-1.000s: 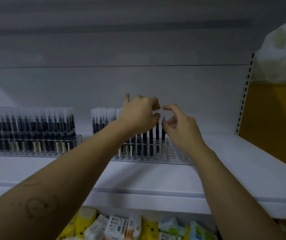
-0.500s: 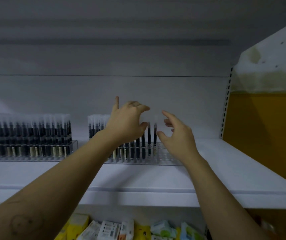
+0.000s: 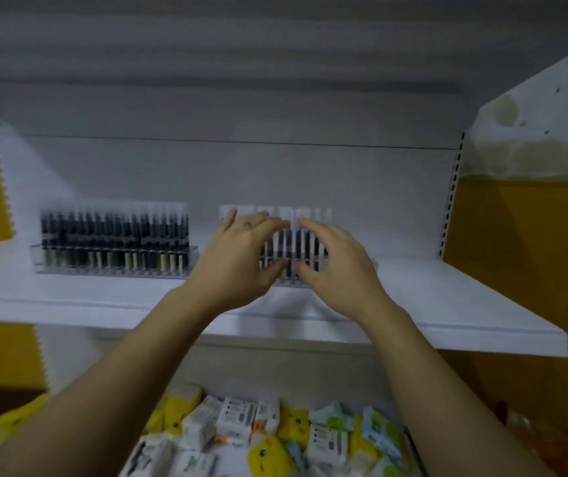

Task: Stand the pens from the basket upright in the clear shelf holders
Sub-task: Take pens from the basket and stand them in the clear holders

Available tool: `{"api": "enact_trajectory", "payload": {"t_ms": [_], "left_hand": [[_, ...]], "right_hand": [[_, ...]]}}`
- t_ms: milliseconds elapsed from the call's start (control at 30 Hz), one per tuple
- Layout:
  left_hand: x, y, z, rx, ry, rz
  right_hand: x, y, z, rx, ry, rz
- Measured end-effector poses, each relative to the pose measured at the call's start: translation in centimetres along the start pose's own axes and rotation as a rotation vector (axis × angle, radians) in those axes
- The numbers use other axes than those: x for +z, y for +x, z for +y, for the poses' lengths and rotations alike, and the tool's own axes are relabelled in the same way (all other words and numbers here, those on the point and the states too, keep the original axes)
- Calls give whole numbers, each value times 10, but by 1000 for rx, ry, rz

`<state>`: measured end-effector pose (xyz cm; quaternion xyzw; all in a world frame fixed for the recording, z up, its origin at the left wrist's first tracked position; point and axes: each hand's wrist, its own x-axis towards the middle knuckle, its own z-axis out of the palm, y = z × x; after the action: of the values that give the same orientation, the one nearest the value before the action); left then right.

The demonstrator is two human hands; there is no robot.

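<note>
There, well left of the fingers, a full clear holder [image 3: 114,261] of dark pens [image 3: 114,228] stood on the white shelf [image 3: 448,304]. The left hand [image 3: 241,266] hovered with fingers [image 3: 269,223] spread apart, gripping nothing. Between and behind both hands, upright pens [image 3: 305,242] filled a second holder [image 3: 310,282]. The right hand [image 3: 337,270] was likewise spread and empty. Below the fingers lay small packets [image 3: 241,414]. The frame was blurred.
</note>
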<state>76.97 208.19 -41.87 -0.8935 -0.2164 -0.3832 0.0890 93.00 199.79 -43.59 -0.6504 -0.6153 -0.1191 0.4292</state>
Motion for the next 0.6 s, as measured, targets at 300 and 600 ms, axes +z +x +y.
{"api": "enact_trajectory", "payload": {"t_ms": [300, 600], "left_hand": [[-6, -135, -13, -233, -52, -72], [23, -243, -27, -450, -89, -250]], "right_hand": [[73, -83, -42, -95, 116, -46], [152, -164, -42, -15, 11, -390]]}}
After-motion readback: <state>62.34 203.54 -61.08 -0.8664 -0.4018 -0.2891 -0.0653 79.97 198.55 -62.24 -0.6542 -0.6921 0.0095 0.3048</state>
